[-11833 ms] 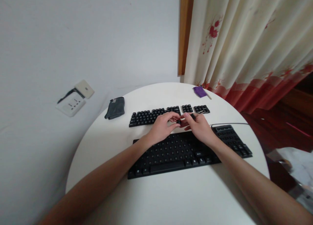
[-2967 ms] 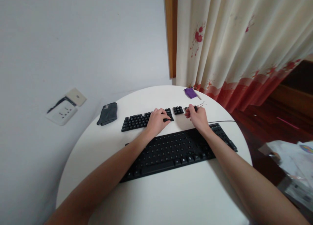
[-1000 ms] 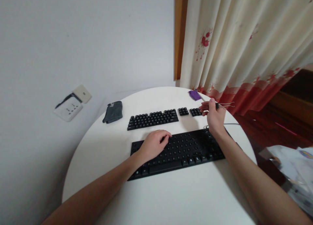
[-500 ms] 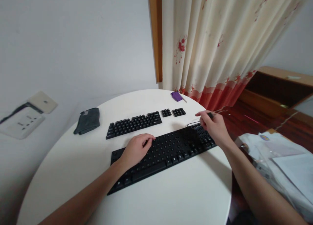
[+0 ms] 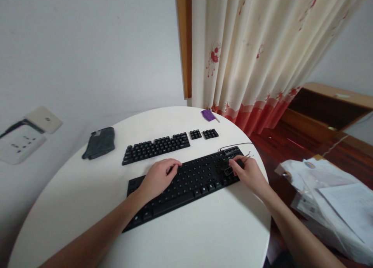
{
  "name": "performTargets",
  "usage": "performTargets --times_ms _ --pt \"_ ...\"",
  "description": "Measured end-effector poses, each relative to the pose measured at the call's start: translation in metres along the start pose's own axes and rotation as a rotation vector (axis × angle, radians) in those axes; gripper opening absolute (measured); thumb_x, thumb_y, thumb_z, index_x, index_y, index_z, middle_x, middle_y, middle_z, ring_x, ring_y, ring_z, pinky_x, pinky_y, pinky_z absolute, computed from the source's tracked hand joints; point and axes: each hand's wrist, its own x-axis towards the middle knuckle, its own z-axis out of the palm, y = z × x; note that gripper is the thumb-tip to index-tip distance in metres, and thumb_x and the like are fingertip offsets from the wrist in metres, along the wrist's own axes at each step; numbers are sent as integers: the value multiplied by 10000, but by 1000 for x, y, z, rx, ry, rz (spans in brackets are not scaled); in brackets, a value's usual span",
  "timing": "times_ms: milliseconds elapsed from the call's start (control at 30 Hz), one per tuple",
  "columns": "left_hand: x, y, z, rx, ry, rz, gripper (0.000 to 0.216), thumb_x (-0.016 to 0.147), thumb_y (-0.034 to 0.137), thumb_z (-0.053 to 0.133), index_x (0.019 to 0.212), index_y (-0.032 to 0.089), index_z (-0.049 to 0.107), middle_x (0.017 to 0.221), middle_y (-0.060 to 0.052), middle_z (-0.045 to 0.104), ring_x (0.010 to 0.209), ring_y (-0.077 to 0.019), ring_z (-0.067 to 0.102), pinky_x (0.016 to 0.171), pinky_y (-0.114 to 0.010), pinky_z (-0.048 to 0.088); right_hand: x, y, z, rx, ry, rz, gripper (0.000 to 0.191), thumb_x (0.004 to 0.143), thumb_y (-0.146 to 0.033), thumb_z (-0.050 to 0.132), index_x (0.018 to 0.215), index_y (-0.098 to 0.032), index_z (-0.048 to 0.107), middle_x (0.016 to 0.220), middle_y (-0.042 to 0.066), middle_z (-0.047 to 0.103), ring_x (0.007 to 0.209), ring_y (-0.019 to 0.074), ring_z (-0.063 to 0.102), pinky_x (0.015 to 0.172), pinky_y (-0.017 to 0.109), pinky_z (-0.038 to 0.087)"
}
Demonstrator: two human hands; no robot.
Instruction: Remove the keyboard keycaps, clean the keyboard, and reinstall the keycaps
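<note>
Tabletop [image 5: 204,229] bearing a partly stripped keyboard [image 5: 192,178]

Clock positions centre on the keyboard. Main field: mostly bare stems; space bar [image 5: 174,204] and lower-row keycaps [image 5: 204,188] seated; number pad partly hidden. At 11 o'clock: large keycap block [image 5: 157,147], in rows. At 10: left hand [image 5: 159,177], curled; contents indeterminate. Near 3: right hand [image 5: 251,175], fingers closed. Around 1: smaller keycap blocks [image 5: 210,134]. Wire keycap puller [image 5: 248,154]: gripped in the right hand.

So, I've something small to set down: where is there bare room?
Bare table shows at left, between the dark pouch and the left forearm; on the near side of the keyboard, right of that forearm; and behind the keycaps, between pouch and purple item. The middle is crowded: keycaps, keyboard, left hand, right hand.
</note>
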Motion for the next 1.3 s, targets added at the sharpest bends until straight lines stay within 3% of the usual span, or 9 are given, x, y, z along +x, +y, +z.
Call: performTargets --times_ms 267,433,600,833,967,1067,1167,1300 --pt "0 -2 1 -15 -9 0 230 904 211 509 951 215 735 841 -16 730 725 -170 633 751 -286 504 -8 -10 8 -294 -44 -174 297 947 -386 469 771 -209 629 594 34 619 549 202 570 572 307 368" --pt "-1 -1 1 -26 -6 4 228 902 208 515 944 214 738 835 -18 727 732 -171 635 774 -292 507 2 2 5 8 -70 -14 366 951 -454 464 741 -190 607 525 9 594 500 168 551 522 275 387" --pt "-1 -1 1 -52 2 8 225 904 212 514 945 215 735 876 -25 737 759 -174 636 797 -310 510 9 7 2 215 -69 82 403 910 -521 531 713 -177 600 456 -8 560 395 121 449 413 245 307" --pt "0 -1 -2 -104 23 6 214 925 262 519 954 210 725 900 -29 728 765 -168 633 756 -296 510 17 -37 9 359 -2 -32 367 903 -480 581 704 -176 631 492 -10 581 422 115 481 421 237 333" --pt "-1 9 -12 -323 40 -47 225 900 329 609 1067 200 688 1024 -54 720 814 -161 634 784 -309 525 18 -73 39 371 -74 -179 338 938 -421 550 711 -185 633 539 -16 598 497 123 539 503 236 394" --pt "-4 17 -16 -653 -77 -111 380 826 302 706 1180 187 633 1139 -91 700 935 -179 660 844 -332 546 9 -88 64 427 -107 -240 340 955 -381 529 692 -187 621 584 -15 604 543 124 557 565 242 420" --pt "-8 23 -13 -868 -223 -179 443 753 278 778 1158 167 636 1089 -98 715 956 -198 679 876 -365 559 -4 -86 82 455 -126 -265 359 963 -339 519 645 -192 601 624 -3 614 610 136 582 628 249 444" --pt "-10 25 -7 -926 -274 -243 344 716 301 817 987 146 675 979 -82 732 907 -203 694 914 -407 556 -15 -74 89 431 -110 -286 337 962 -320 517 663 -199 614 659 11 642 664 160 616 673 267 464"
